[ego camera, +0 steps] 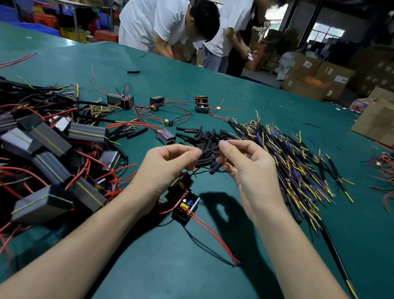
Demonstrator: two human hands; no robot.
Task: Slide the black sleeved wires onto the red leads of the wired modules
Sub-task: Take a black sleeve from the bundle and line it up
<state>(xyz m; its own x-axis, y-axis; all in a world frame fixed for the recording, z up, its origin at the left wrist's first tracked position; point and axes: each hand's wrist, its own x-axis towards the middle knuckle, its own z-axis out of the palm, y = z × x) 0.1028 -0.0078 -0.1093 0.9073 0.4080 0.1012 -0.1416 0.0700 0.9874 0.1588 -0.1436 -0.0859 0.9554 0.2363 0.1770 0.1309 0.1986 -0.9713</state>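
Above the green surface (200, 285), the left hand (164, 167) and the right hand (247, 170) are raised close together, each pinching one end of a thin dark wire (206, 151) that runs roughly left to right between the fingertips. Below the left hand a wired module (185, 207) lies on the surface, its red leads (215, 237) trailing toward the near right. Just behind the hands lies a pile of short black sleeves (204, 138), their long axes pointing many ways.

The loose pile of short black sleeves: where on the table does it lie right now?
In the head view the pile of black sleeves lies mid-table, just beyond both hands, left of the bundle of yellow and purple wires.
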